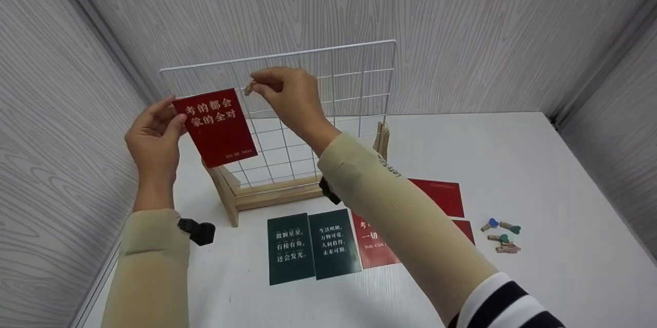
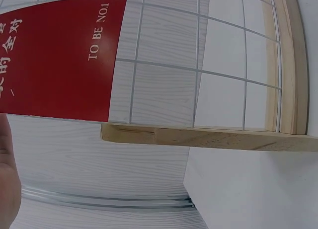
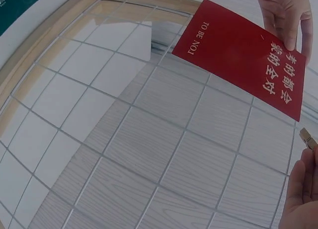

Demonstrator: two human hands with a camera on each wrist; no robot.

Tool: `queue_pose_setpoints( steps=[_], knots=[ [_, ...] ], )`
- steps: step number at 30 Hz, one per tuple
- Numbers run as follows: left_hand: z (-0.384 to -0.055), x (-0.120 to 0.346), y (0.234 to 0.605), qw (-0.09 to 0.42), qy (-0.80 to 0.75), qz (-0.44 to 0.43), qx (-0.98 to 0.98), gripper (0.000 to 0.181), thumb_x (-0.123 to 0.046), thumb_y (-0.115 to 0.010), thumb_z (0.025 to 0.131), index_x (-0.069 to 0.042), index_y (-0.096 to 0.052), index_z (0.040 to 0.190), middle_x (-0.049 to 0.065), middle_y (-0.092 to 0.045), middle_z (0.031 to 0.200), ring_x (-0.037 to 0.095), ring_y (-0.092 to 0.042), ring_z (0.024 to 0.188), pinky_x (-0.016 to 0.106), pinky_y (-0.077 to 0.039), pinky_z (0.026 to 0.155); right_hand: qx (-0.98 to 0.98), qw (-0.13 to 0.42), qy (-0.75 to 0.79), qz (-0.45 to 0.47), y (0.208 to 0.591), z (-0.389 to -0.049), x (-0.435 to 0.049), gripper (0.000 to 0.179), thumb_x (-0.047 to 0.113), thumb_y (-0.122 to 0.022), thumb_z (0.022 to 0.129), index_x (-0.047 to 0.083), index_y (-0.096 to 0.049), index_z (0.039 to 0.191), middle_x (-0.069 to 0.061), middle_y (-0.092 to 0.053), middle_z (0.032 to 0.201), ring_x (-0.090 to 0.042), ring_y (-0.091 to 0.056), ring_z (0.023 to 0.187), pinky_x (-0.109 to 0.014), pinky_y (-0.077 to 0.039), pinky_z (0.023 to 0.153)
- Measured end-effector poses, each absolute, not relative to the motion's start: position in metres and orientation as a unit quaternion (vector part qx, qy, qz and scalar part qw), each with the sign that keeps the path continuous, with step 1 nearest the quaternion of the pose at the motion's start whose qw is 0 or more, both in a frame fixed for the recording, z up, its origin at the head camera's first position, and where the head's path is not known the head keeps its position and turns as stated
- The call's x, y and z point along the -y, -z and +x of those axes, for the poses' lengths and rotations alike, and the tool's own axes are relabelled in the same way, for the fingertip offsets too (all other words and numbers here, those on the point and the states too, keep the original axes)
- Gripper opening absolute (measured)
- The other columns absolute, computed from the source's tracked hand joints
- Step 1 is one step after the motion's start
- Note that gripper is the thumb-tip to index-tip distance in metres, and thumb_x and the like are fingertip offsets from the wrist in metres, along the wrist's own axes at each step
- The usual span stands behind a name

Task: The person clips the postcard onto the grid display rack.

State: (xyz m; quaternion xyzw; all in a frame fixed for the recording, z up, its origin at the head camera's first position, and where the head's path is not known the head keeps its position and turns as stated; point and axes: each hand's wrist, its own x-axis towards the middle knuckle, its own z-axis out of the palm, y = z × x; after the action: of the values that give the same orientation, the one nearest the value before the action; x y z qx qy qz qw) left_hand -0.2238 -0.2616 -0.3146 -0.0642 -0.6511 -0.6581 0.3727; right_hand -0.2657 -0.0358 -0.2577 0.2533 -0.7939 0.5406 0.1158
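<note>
My left hand [image 1: 154,138] pinches a red card [image 1: 218,135] with white lettering by its left edge, thumb in front. The card is held up against the left part of a white wire grid [image 1: 349,81]. Between the fingertips of my right hand [image 1: 295,97] is a small wooden clothespin [image 3: 306,137], close to the card's upper right corner. In the right wrist view the clothespin is apart from the card. The left wrist view shows the card's lower part [image 2: 79,65] in front of the grid, with only an edge of the left hand [image 2: 7,179].
The grid stands in a wooden base [image 1: 277,194]. Two dark green cards [image 1: 291,249] and several red cards [image 1: 441,197] lie on the white table [image 1: 539,164], partly behind my right arm. Several small clothespins with coloured hearts [image 1: 500,238] lie at the right.
</note>
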Motion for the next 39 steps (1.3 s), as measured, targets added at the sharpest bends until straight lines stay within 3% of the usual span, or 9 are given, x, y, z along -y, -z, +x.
queue_pose_setpoints(
  steps=[13,20,31,39],
  knots=[
    [-0.228,0.262,0.317,0.390,0.627,-0.032,0.673,0.031,0.003,-0.068,0.083,-0.004,-0.070,0.112,0.008,-0.066,0.096,0.018,-0.061,0.087,0.022,-0.053,0.076,0.796,0.120,-0.537,0.252,0.249,-0.263,0.049,0.022,0.014,-0.065,0.090,0.009,-0.072,0.110,0.005,-0.070,0.098,0.001,-0.061,0.090,-0.011,-0.045,0.081],
    [-0.221,0.256,0.313,0.383,0.630,-0.025,0.675,0.031,0.004,-0.068,0.083,0.001,-0.068,0.114,0.007,-0.066,0.096,0.018,-0.061,0.088,0.022,-0.053,0.076,0.811,0.131,-0.519,0.237,0.250,-0.264,0.055,0.019,0.016,-0.065,0.090,0.011,-0.074,0.106,0.007,-0.071,0.095,0.002,-0.061,0.088,-0.011,-0.045,0.079],
    [-0.232,0.262,0.320,0.392,0.632,0.000,0.669,0.029,0.004,-0.069,0.082,-0.001,-0.070,0.111,0.007,-0.065,0.095,0.018,-0.060,0.087,0.020,-0.053,0.073,0.803,0.126,-0.534,0.234,0.253,-0.263,0.059,0.018,0.017,-0.065,0.089,0.011,-0.074,0.104,0.010,-0.070,0.091,0.004,-0.060,0.086,-0.011,-0.045,0.077],
    [-0.225,0.255,0.312,0.389,0.639,0.010,0.663,0.028,0.005,-0.070,0.082,-0.002,-0.071,0.108,0.006,-0.064,0.092,0.017,-0.060,0.086,0.020,-0.053,0.072,0.826,0.134,-0.497,0.231,0.251,-0.264,0.065,0.019,0.017,-0.065,0.089,0.011,-0.074,0.105,0.007,-0.071,0.096,0.003,-0.060,0.086,-0.011,-0.045,0.074]
  ],
)
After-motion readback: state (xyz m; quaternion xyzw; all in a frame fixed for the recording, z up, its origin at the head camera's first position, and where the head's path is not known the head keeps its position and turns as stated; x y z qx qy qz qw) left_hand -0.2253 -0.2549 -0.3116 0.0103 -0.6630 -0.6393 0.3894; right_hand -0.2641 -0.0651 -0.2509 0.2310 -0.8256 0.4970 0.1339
